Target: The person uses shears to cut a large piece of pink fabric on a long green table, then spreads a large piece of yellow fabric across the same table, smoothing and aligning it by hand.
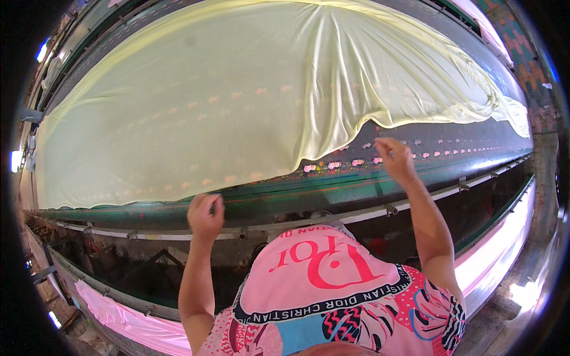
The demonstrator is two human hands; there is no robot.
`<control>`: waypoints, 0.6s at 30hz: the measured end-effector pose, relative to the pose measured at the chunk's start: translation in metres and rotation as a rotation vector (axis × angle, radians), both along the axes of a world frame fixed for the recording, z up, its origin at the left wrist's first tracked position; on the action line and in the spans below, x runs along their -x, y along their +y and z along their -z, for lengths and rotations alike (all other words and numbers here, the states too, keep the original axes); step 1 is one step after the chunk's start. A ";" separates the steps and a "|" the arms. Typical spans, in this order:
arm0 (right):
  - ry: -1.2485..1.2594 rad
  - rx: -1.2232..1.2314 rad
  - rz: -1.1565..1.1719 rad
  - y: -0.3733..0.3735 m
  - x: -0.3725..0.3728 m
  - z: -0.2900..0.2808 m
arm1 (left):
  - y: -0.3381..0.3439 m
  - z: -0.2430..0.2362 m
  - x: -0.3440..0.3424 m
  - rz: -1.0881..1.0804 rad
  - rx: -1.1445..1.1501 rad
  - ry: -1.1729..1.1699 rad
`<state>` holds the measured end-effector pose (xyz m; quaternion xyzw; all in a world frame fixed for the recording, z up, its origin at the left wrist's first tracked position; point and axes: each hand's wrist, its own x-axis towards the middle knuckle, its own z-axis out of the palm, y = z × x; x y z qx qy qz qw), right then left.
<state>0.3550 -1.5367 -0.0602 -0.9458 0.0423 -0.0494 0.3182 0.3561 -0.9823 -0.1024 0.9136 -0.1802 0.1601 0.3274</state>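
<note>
My two arms reach forward over the near edge of a long worktop (267, 200), bare from wrist to above the elbow. My left hand (205, 218) is the nearer one, its forearm running almost straight ahead, with the knuckles just beside the cloth's front edge. Its fingers are bent into a loose half-curl, the thumb raised on the inner side; I cannot tell whether anything is pinched between them.

My right hand (396, 160) reaches farther out, the forearm slanting inward from the elbow. Its fingers are bent and angled to the left, fingertips drawn near the thumb; whether they have hold of anything I cannot tell either. It hovers above the uncovered dark strip with its rows of small pink marks (357, 162), near the cloth's rippled edge.

The pale yellow cloth (196, 136) covers most of the worktop, lying smooth at left and gathering into folds right of the middle. A pale rail (309, 224) runs along the near side, between the worktop and my patterned shirt (332, 279).
</note>
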 end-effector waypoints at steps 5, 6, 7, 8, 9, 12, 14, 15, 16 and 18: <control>0.194 -0.310 -0.149 0.112 0.049 0.012 | -0.045 0.005 -0.024 0.252 -0.535 0.028; 0.276 -0.380 -0.193 0.132 0.055 0.013 | -0.049 0.009 -0.025 0.253 -0.594 0.021; 0.360 -0.449 -0.232 0.151 0.060 0.013 | -0.051 0.011 -0.027 0.258 -0.651 0.014; 0.397 -0.492 -0.305 0.166 0.061 0.021 | -0.051 0.013 -0.030 0.269 -0.695 0.030; 0.436 -0.534 -0.372 0.178 0.063 0.033 | -0.052 0.015 -0.032 0.285 -0.737 0.047; 0.717 -0.825 -0.338 0.220 0.062 0.045 | -0.054 0.017 -0.039 0.309 -0.796 0.055; 0.788 -0.975 -0.311 0.241 0.057 0.048 | -0.056 0.017 -0.043 0.314 -0.761 0.030; 0.823 -1.053 -0.299 0.250 0.053 0.049 | -0.053 0.017 -0.044 0.312 -0.722 0.011; 0.901 -1.131 -0.262 0.258 0.048 0.051 | -0.053 0.014 -0.045 0.316 -0.681 -0.007; 1.051 -1.292 -0.188 0.266 0.034 0.056 | -0.048 -0.003 -0.041 0.278 -0.520 0.018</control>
